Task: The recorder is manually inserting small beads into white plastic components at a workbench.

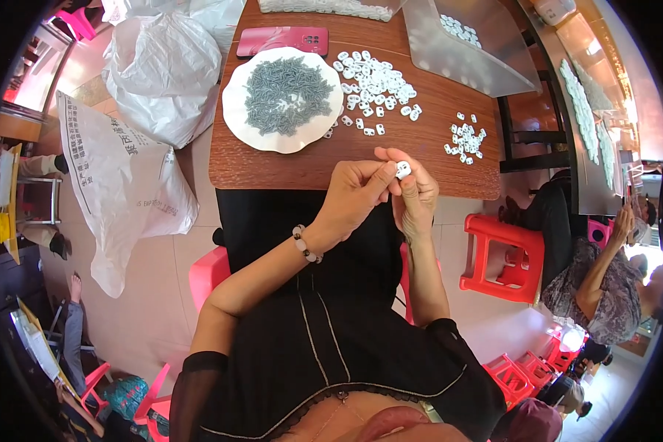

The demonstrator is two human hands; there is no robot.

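In the head view, the only one before us, we take the white scalloped plate (233, 103) as our landmark; it rests on a brown wooden table (272, 171) and bears a spread of small grey pieces (287, 92). We find the white piece (403, 170) raised to the right of the plate and nearer the wearer, between the fingertips of both hands. The left hand (353, 197) is nearly closed, thumb and fingers pinched at the piece; the right hand (415, 197) is partly curled, its fingers gathered about the same piece (which of the two bears the grip, we cannot tell). We note a beaded bracelet (302, 244) on the left wrist. Just right of the plate lies a loose heap of white pieces (376, 82); farther right, a smaller cluster (465, 140). Just beyond the plate lies a red phone (281, 41). Well left of it, on the floor, stands a white printed sack (129, 188).
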